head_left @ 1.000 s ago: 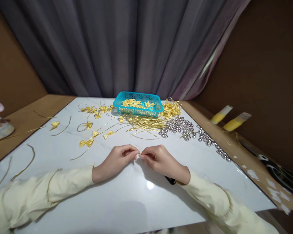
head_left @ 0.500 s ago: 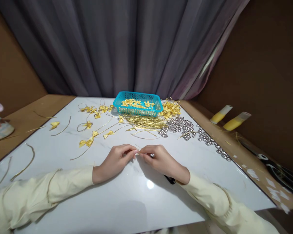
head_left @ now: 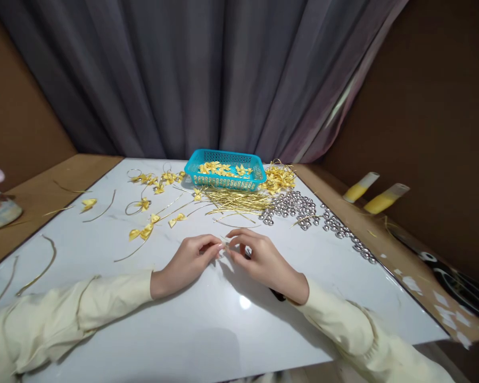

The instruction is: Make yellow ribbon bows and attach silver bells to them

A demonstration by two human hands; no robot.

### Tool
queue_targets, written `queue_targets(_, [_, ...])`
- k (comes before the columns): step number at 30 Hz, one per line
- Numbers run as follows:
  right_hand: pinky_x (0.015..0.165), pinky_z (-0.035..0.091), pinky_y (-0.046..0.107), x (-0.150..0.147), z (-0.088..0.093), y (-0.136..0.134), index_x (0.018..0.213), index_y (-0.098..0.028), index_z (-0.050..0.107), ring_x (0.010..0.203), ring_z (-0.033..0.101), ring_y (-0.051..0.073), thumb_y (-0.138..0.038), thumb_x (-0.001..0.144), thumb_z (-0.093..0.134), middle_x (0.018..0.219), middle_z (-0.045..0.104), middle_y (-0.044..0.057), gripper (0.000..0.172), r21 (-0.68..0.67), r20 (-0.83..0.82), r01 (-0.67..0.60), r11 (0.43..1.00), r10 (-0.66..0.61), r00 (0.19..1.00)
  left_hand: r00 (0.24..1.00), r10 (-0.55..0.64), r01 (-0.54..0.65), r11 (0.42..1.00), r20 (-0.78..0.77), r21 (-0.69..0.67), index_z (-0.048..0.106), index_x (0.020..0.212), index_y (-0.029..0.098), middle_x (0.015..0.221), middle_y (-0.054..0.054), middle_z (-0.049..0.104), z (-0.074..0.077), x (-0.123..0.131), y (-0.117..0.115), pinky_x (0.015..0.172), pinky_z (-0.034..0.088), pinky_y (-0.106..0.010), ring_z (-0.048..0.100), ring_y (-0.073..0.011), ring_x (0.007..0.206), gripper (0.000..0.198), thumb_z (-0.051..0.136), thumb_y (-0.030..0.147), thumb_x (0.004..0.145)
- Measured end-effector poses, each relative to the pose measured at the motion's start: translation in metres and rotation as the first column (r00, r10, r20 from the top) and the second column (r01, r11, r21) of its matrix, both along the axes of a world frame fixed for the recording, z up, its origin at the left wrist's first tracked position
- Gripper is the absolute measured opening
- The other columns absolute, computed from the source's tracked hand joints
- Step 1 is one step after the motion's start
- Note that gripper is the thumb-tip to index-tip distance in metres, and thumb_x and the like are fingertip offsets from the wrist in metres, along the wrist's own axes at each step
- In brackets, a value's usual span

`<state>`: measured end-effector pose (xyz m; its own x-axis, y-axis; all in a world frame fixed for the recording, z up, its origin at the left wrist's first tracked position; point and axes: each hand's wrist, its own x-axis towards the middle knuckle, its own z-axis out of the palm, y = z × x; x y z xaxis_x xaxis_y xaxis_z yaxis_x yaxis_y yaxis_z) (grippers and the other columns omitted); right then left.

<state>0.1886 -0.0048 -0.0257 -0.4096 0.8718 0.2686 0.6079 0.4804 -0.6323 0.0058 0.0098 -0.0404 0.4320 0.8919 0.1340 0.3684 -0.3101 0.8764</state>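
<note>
In the middle of the white tabletop (head_left: 175, 330) my hands almost meet. My left hand (head_left: 191, 263) has its thumb and forefinger pinched together around a small thin piece, too blurred to name. My right hand (head_left: 261, 260) faces it, fingertips close to that piece, with its thumb and fingers apart. A thin pale strand shows between the fingertips. A dark object, mostly covered, lies beneath my right wrist. Beyond my hands are a yellow ribbon bow (head_left: 178, 220) and a bundle of gold cords (head_left: 237, 201).
A turquoise basket (head_left: 227, 184) holds yellow bows, with a heap of bows (head_left: 280, 178) beside it. Silver beads (head_left: 293, 205) spread along the right. Loose cords (head_left: 50, 263) lie at left. Two yellow-filled tubes (head_left: 387, 199) and black-handled scissors (head_left: 459, 284) rest at the right edge.
My right thumb and fingers have spread apart, and the forefinger has risen. My left hand keeps its pinch and has hardly moved.
</note>
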Motion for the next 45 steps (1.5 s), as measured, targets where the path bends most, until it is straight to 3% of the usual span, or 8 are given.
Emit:
queue_targets(7, [0.070, 0.048, 0.025, -0.002, -0.002, 0.001, 0.075, -0.016, 0.062, 0.078, 0.062, 0.014, -0.007, 0.082, 0.053, 0.098, 0.066, 0.007, 0.014, 0.003, -0.001, -0.054, 0.999, 0.054, 0.999, 0.997, -0.022, 0.029, 0.994, -0.068, 0.109, 0.062, 0.078, 0.015, 0.070, -0.001, 0.063, -0.004, -0.003, -0.003, 0.060, 0.040, -0.020, 0.054, -0.0120, 0.063, 0.021, 0.048, 0.027, 0.087])
queue_targets(11, [0.069, 0.050, 0.027, -0.002, -0.003, -0.002, 0.073, -0.016, 0.060, 0.076, 0.064, 0.014, -0.004, 0.082, 0.049, 0.103, 0.065, 0.008, 0.018, 0.026, 0.011, -0.066, 0.998, 0.066, 0.998, 0.997, -0.008, 0.019, 0.990, -0.080, 0.143, 0.061, 0.077, 0.016, 0.068, -0.001, 0.062, -0.003, -0.001, -0.004, 0.059, 0.040, -0.021, 0.053, -0.0121, 0.062, 0.021, 0.047, 0.027, 0.087])
queue_targets(14, [0.073, 0.052, 0.032, 0.000, -0.005, -0.003, 0.074, -0.016, 0.057, 0.086, 0.064, 0.019, -0.004, 0.082, 0.046, 0.115, 0.061, 0.012, 0.017, 0.122, 0.057, -0.066, 0.990, 0.059, 0.997, 0.998, -0.009, 0.016, 0.995, -0.068, 0.097, 0.060, 0.075, 0.016, 0.065, 0.001, 0.060, 0.000, 0.000, -0.003, 0.058, 0.040, -0.021, 0.053, -0.0119, 0.060, 0.021, 0.047, 0.027, 0.087])
queue_targets(18, [0.081, 0.051, 0.039, 0.003, -0.007, -0.003, 0.078, -0.016, 0.056, 0.103, 0.056, 0.024, -0.002, 0.081, 0.044, 0.118, 0.060, 0.013, 0.019, 0.303, 0.144, -0.167, 0.938, 0.128, 0.981, 0.999, -0.011, 0.012, 1.000, -0.037, 0.020, 0.056, 0.069, 0.016, 0.060, 0.002, 0.056, 0.002, 0.001, -0.002, 0.056, 0.040, -0.021, 0.051, -0.0119, 0.058, 0.023, 0.047, 0.027, 0.086])
queue_targets(26, [0.081, 0.052, 0.036, 0.003, -0.011, -0.001, 0.094, -0.013, 0.057, 0.099, 0.057, 0.022, -0.002, 0.083, 0.041, 0.108, 0.062, 0.013, 0.022, 0.346, 0.168, -0.230, 0.910, 0.181, 0.969, 0.999, -0.034, 0.034, 0.999, -0.002, -0.020, 0.057, 0.070, 0.016, 0.062, 0.002, 0.056, 0.002, 0.001, -0.002, 0.058, 0.040, -0.021, 0.051, -0.0116, 0.059, 0.022, 0.048, 0.028, 0.086])
queue_targets(33, [0.072, 0.052, 0.033, 0.003, -0.015, 0.000, 0.084, -0.015, 0.055, 0.085, 0.059, 0.020, -0.005, 0.085, 0.038, 0.092, 0.062, 0.012, 0.020, 0.299, 0.131, -0.201, 0.933, 0.169, 0.977, 0.999, -0.037, 0.037, 0.999, -0.007, -0.004, 0.061, 0.076, 0.016, 0.065, 0.001, 0.058, 0.001, -0.001, -0.002, 0.060, 0.041, -0.021, 0.052, -0.0118, 0.062, 0.020, 0.049, 0.028, 0.086])
queue_targets(40, [0.069, 0.050, 0.028, 0.002, -0.010, 0.000, 0.079, -0.016, 0.055, 0.077, 0.059, 0.017, -0.003, 0.083, 0.039, 0.085, 0.063, 0.009, 0.021, 0.218, 0.027, -0.149, 0.965, 0.147, 0.989, 0.997, -0.028, 0.034, 0.996, -0.073, 0.080, 0.061, 0.079, 0.016, 0.070, 0.000, 0.062, 0.004, 0.001, -0.003, 0.058, 0.041, -0.021, 0.053, -0.0127, 0.064, 0.022, 0.049, 0.032, 0.086])
queue_targets(45, [0.068, 0.049, 0.027, 0.001, -0.006, -0.001, 0.075, -0.016, 0.056, 0.075, 0.060, 0.016, -0.001, 0.079, 0.042, 0.083, 0.064, 0.008, 0.021, 0.157, -0.023, -0.116, 0.981, 0.121, 0.992, 0.991, 0.022, 0.003, 0.982, -0.131, 0.190, 0.056, 0.093, 0.015, 0.061, 0.004, 0.051, -0.002, 0.000, -0.005, 0.050, 0.039, -0.020, 0.045, -0.0099, 0.052, 0.019, 0.052, 0.031, 0.083])
